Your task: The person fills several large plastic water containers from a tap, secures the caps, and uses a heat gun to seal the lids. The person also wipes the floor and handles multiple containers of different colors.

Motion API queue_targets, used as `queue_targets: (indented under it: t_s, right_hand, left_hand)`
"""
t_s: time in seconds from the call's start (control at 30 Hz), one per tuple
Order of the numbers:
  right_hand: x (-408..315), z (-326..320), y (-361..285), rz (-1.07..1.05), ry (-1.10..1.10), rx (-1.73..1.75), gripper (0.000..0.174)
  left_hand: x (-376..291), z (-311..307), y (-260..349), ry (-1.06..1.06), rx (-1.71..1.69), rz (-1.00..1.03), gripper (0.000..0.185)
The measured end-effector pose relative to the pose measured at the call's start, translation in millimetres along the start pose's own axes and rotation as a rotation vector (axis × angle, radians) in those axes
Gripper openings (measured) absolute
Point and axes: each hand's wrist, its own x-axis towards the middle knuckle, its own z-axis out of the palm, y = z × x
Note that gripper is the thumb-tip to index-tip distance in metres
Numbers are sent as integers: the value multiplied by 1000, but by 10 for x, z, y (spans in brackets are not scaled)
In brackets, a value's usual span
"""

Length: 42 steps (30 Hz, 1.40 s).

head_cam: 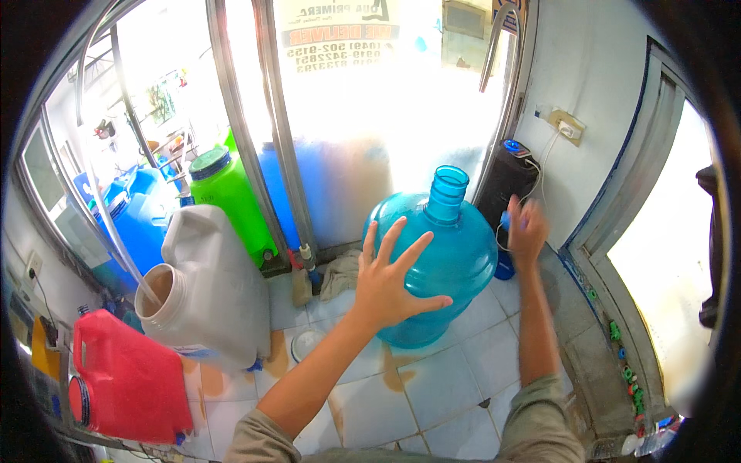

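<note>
A large blue-tinted round water jug [457,254] stands on white floor tiles, its neck uncapped and tilted slightly. My left hand [393,275] rests on the jug's near left shoulder with its fingers spread. To the right of the jug, my right hand [525,231] is raised and blurred by motion, its fingers closed around a small blue item [506,220] that is too blurred to name. At the left stands a whitish plastic jerrycan [231,289] with a clear hose [124,249] running into its open mouth. A red jerrycan [127,376] is beside it.
Behind the glass stand a green container [231,191] and blue containers [142,202]. A black speaker-like box [506,185] with cables is by the wall outlet [567,127]. A rag [340,274] and a brush [301,286] lie by the door frame; a curved metal spout [492,52] hangs above.
</note>
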Motion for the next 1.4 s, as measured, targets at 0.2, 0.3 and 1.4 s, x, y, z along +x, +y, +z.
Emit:
queue_targets:
  t_s: [0.2,0.3,1.4]
  right_hand:
    - [-3040,201,1240,52,-546,-160,31]
    - [-2725,530,1097,67,-353,-177,35]
    - [-1723,-1530,543,-367,-862,-358,30]
  left_hand:
    - [124,243,-4,4,-4,10,104]
    - [127,209,40,-2,24,-2,103]
    - [-512,502,520,219,-340,356,80]
